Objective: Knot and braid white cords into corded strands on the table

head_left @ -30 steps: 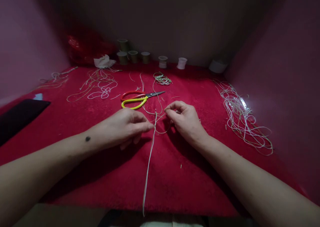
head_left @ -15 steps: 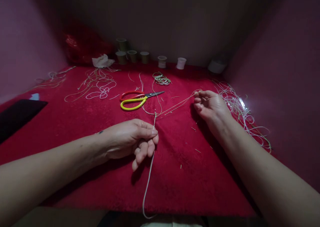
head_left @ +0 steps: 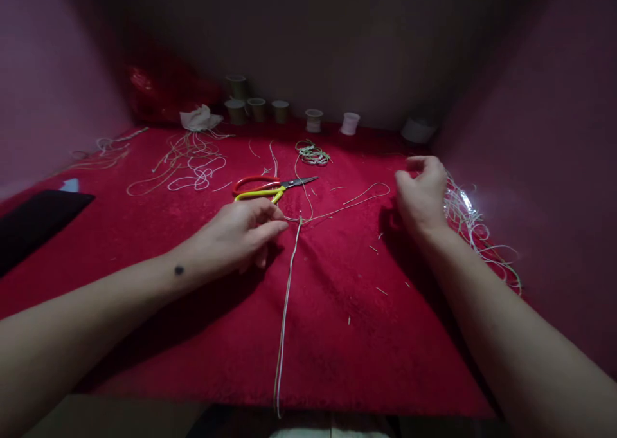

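Here, mid-cloth, we log the knotted cord: its small knot sits just below the scissors' blades, and its pale tails run down to the cloth's front edge. A thin strand leaves the knot rightward and ends in a loop lying on the red cloth.

We find the left hand at the knot's left, thumb and fingertips drawn near each other where another strand reaches them; we cannot tell whether they pinch it. The right hand is let go, loosely curled, just beside the loop. Its wrist hides part of the cord tangle, where something shiny glints.

The scissors lie beyond the left hand, which covers part of the yellow handle. Behind them we note a green-and-white bundle.

Farther back stand spools; any lettering on them is too small and dim for us to read. The red bag fades into shadow, as does a pale container, hard to identify. A dark flat object is cut off at left.
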{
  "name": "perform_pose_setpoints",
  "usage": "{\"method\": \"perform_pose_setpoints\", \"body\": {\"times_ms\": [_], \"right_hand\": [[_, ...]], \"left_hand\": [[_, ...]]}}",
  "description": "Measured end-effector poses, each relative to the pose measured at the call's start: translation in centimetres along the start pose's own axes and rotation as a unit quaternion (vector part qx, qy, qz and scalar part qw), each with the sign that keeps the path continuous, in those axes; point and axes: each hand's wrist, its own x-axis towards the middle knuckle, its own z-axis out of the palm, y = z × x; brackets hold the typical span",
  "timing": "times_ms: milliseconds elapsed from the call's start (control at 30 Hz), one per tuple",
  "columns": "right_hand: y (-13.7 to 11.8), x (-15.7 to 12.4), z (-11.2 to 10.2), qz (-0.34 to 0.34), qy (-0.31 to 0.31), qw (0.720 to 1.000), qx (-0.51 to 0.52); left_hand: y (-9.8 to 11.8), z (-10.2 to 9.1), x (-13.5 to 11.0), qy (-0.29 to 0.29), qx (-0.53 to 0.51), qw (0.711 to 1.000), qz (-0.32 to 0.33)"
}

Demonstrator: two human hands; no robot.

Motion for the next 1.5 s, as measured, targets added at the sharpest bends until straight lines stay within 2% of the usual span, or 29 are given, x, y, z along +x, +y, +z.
{"method": "perform_pose_setpoints", "body": {"times_ms": [33, 67, 133, 200, 267, 400, 567, 667, 967, 1167, 1500], "right_hand": [[-0.3, -0.9, 0.5, -0.039, -0.007, 0.999, -0.018], [-0.7, -2.0, 1.1, -0.073, -0.049, 0.995, -0.037], [-1.5, -4.4, 2.3, -0.181, -0.202, 0.954, -0.126], [-2.1, -6.5, 3.3, -0.216, -0.294, 0.915, -0.172], [-2.4, -7.8, 3.8, -0.227, -0.331, 0.891, -0.213], [-2.5, -8.5, 3.8, -0.231, -0.341, 0.877, -0.248], [-2.8, -8.7, 3.5, -0.2, -0.36, 0.883, -0.225], [-3.0, -8.6, 3.5, -0.182, -0.365, 0.886, -0.221], [-3.0, -7.3, 4.0, -0.168, -0.344, 0.882, -0.275], [-3.1, -7.0, 4.6, -0.162, -0.336, 0.872, -0.317], [-2.9, -7.1, 4.9, -0.19, -0.312, 0.865, -0.344]], "left_hand": [[0.0, -0.1, 0.2, -0.007, -0.034, 0.999, -0.002], [-0.1, -0.2, 0.5, -0.03, -0.08, 0.996, -0.014], [-0.4, 0.2, 0.9, -0.08, -0.172, 0.981, -0.039], [-0.6, 0.8, 1.1, -0.102, -0.221, 0.969, -0.048], [-0.7, 1.4, 1.1, -0.111, -0.228, 0.966, -0.052], [-0.9, 2.3, 1.2, -0.13, -0.19, 0.972, -0.05], [-1.1, 2.6, 1.1, -0.128, -0.177, 0.976, -0.015], [-0.8, 2.6, 1.0, -0.121, -0.182, 0.976, -0.018], [-0.7, 2.6, 1.1, -0.136, -0.153, 0.977, -0.065], [-0.4, 2.7, 1.1, -0.125, -0.151, 0.979, -0.063], [-0.4, 2.9, 1.0, -0.126, -0.153, 0.979, -0.038]]}}
